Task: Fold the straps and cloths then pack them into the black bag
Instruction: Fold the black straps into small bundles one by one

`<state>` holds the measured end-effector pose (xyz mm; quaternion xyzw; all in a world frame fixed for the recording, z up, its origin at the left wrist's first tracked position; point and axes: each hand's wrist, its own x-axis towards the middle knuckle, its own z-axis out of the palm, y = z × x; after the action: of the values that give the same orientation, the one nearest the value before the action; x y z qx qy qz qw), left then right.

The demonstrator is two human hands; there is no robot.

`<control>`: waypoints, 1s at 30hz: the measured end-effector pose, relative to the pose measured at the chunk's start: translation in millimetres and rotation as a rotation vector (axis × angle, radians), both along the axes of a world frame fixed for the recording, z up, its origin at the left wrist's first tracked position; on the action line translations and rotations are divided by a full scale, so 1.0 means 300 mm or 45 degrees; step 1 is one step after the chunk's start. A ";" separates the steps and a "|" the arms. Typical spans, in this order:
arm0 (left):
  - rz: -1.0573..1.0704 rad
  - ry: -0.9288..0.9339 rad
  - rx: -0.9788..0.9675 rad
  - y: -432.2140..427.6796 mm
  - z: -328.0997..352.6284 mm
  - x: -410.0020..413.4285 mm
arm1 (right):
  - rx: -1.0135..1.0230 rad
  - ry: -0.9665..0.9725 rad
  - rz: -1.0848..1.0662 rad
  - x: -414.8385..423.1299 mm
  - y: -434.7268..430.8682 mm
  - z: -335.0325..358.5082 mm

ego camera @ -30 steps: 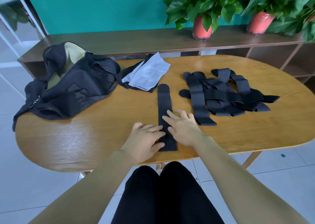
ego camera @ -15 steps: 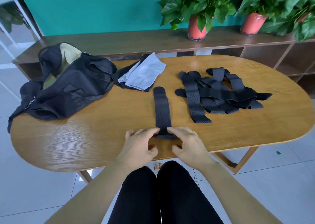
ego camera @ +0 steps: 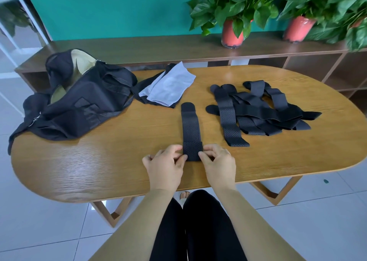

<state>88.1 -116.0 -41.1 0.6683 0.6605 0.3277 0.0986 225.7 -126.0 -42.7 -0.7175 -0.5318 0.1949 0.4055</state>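
Now, in the head view, the left hand (ego camera: pixel 164 165) and right hand (ego camera: pixel 218 163) pinch one strap's (ego camera: pixel 190 129) near end, fingers (ego camera: pixel 204 155) clamped on its edges, likely to square the fold on the bench (ego camera: pixel 119 161). One black bag (ego camera: pixel 79 104) gapes far left, two cloths (ego camera: pixel 168 88) beside it. The pile (ego camera: pixel 258 111) on the right overlaps too much to count.

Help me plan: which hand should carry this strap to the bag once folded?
Left, probably: the black bag lies on the left hand's side; the right hand would have to reach across.
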 end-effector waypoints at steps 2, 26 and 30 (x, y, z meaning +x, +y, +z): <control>0.017 0.032 -0.009 0.008 0.001 0.004 | -0.003 -0.018 -0.033 -0.005 0.008 -0.002; -0.145 0.349 -0.190 0.043 0.012 0.048 | -0.010 -0.099 -0.081 0.023 0.029 -0.014; -0.363 0.422 0.016 0.059 0.012 0.031 | -0.061 -0.165 -0.026 0.025 0.036 -0.012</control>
<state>97.4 -98.2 -37.4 0.8003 0.5645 0.2002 0.0299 233.1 -115.2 -46.1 -0.7434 -0.5448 0.1566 0.3550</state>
